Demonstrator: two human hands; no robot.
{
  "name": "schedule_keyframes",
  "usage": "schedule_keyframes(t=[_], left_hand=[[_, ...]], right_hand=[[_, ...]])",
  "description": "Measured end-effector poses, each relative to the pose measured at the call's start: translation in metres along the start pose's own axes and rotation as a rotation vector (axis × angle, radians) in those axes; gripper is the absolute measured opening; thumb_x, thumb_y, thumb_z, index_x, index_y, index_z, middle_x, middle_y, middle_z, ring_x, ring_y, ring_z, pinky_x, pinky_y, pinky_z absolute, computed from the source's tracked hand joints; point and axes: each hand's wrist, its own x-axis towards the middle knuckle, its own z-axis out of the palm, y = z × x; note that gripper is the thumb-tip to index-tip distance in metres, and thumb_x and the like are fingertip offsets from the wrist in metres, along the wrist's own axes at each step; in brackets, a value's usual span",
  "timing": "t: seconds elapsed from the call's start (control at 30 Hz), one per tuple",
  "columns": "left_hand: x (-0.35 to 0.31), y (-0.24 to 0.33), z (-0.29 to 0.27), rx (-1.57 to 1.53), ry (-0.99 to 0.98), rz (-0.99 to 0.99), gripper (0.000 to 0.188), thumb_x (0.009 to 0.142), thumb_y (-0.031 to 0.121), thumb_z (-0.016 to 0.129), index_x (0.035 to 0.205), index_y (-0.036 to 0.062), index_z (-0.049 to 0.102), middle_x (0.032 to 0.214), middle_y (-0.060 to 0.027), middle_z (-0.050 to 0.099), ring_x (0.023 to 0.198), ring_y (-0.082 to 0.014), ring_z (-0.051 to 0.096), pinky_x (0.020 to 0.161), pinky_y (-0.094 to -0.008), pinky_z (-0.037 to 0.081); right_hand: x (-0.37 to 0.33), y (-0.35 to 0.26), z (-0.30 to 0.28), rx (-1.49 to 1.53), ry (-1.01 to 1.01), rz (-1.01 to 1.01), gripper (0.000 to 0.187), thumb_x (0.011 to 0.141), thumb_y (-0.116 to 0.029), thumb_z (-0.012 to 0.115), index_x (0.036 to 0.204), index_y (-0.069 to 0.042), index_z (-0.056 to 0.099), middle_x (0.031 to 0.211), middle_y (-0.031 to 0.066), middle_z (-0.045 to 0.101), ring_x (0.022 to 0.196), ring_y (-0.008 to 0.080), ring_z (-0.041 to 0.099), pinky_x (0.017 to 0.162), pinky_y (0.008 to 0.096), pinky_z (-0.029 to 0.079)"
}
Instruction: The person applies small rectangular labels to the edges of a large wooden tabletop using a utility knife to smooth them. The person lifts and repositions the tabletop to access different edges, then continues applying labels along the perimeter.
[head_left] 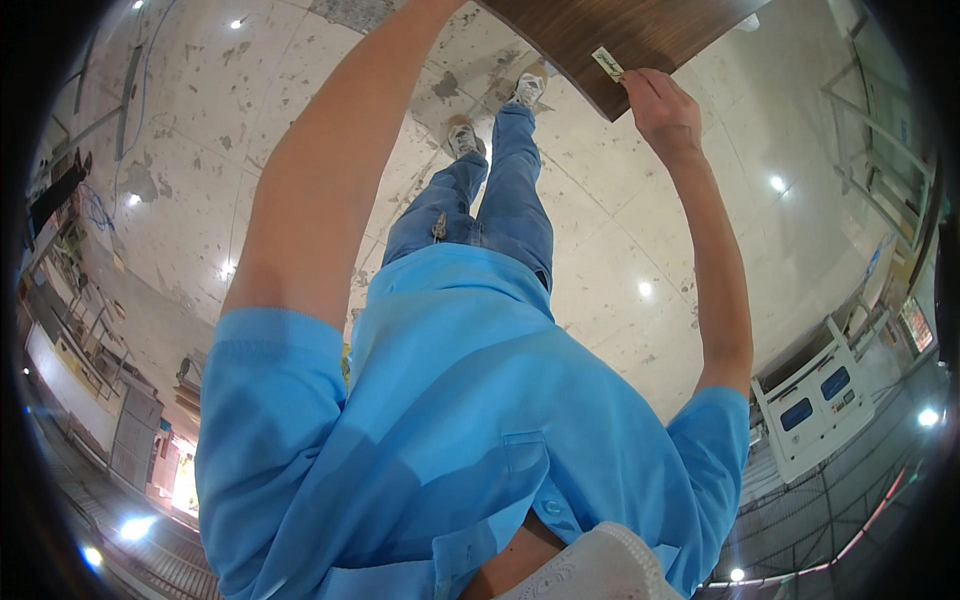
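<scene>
My right hand (664, 115) is closed, its fingertips pinching the end of a small pale strip (606, 64) with dark print. The strip lies over the near corner of a dark brown wood-grain panel (590, 30); I cannot tell whether it touches the surface. The panel runs out of the picture at the top. My left forearm (335, 150) stretches up to the top edge, close to the panel's left side, and the left hand itself is cut off there.
Below the panel, my feet (526, 90) stand on a pale, stained tile floor (620, 220). A white panel with two dark blue windows (815, 400) stands at the right. Metal frames (880, 150) line the right side, and a grey cabinet (133, 437) stands at the lower left.
</scene>
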Motion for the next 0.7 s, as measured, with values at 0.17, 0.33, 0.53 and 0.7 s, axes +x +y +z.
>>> schedule_keyframes(t=[0.17,0.33,0.53,0.7], left_hand=[[0.001,0.002,0.0,-0.003,0.004,-0.005,0.025,0.096,0.027,0.062,0.082,0.006,0.063,0.081,-0.0152,0.066,0.079,-0.037,0.064,0.071,-0.0491,0.051],[0.002,0.002,-0.002,0.002,-0.019,-0.02,0.025,0.096,0.027,0.063,0.082,0.0063,0.064,0.081,-0.0152,0.066,0.08,-0.0369,0.065,0.071,-0.0489,0.051],[0.001,0.003,-0.002,0.002,0.017,-0.022,0.026,0.095,0.028,0.063,0.081,0.0061,0.064,0.082,-0.015,0.067,0.08,-0.0363,0.065,0.072,-0.0484,0.051],[0.002,0.003,-0.002,-0.014,0.008,-0.034,0.026,0.095,0.028,0.064,0.082,0.0064,0.064,0.083,-0.0149,0.067,0.081,-0.0362,0.066,0.072,-0.0485,0.051]], right_hand=[[-0.004,-0.003,-0.01,-0.023,-0.067,-0.046,0.025,0.077,-0.005,0.07,0.103,-0.006,0.068,0.101,0.0041,0.067,0.092,0.0191,0.07,0.071,0.0321,0.06],[0.0,-0.008,-0.012,-0.088,-0.134,-0.092,0.023,0.077,-0.006,0.07,0.099,-0.005,0.065,0.096,0.0045,0.063,0.089,0.0198,0.067,0.07,0.0324,0.059],[0.008,-0.009,-0.012,-0.109,-0.199,-0.153,0.015,0.078,-0.007,0.068,0.09,-0.007,0.06,0.088,0.0048,0.056,0.083,0.0201,0.063,0.069,0.0324,0.057],[0.014,0.001,-0.007,-0.144,-0.235,-0.245,0.015,0.078,-0.007,0.068,0.091,-0.006,0.06,0.087,0.0059,0.055,0.08,0.0213,0.063,0.068,0.0337,0.058]])
